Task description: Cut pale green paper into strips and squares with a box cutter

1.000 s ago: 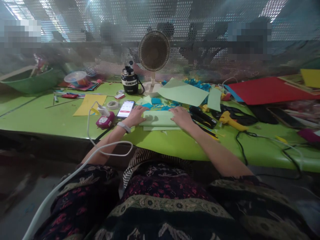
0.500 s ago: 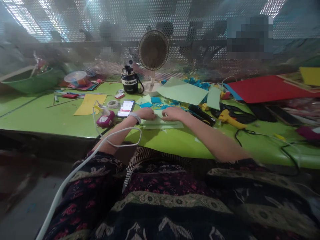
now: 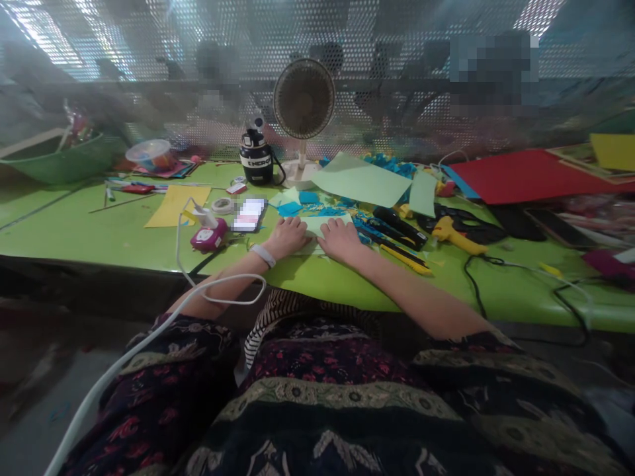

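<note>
Head view: filled clear tub (image 3: 149,152) beyond left hand (image 3: 289,238).

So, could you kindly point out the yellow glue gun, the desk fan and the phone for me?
Yellow glue gun (image 3: 449,231), head view, on its body.
Desk fan (image 3: 303,99), head view, on its round grille.
Phone (image 3: 249,215), head view, on its screen.

The left hand (image 3: 288,238) and right hand (image 3: 340,240) are covering most of the green paper (image 3: 328,223)! The phone screen (image 3: 249,215) is pixelated, the figures (image 3: 215,69) behind the mesh (image 3: 347,33) are blurred, and the yellow card (image 3: 614,151) runs off the right edge!
</note>
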